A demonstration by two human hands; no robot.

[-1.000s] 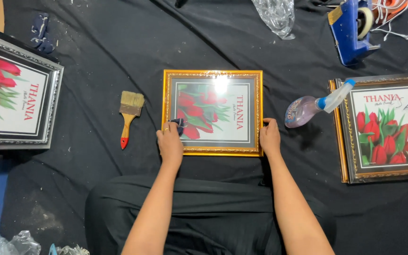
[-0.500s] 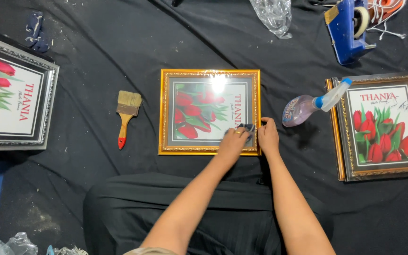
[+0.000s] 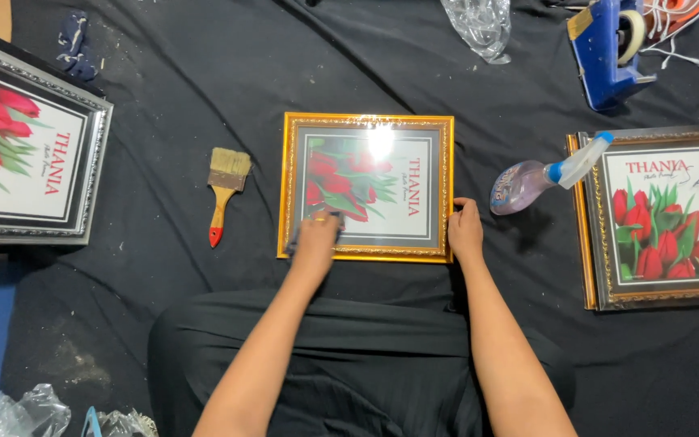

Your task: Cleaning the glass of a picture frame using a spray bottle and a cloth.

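Note:
A gold-framed picture (image 3: pixel 368 123) of red tulips lies flat on black cloth right in front of me. My left hand (image 3: pixel 315 239) presses a small dark cloth (image 3: pixel 335 216) onto the glass near the frame's lower left. My right hand (image 3: pixel 465 233) rests on the frame's lower right corner, fingers closed on its edge.
A red-handled paintbrush (image 3: pixel 223 193) lies left of the frame. A spray bottle (image 3: pixel 540 178) lies to the right, leaning on a stack of gold-framed tulip pictures (image 3: pixel 661 218). A silver-framed picture (image 3: pixel 30 158) sits far left. A blue tape dispenser (image 3: pixel 604 48) and crumpled plastic (image 3: pixel 479 24) lie at the top.
My left hand swept the dark cloth from the lower left of the glass to the lower right, then back toward the left. My right hand stayed on the corner.

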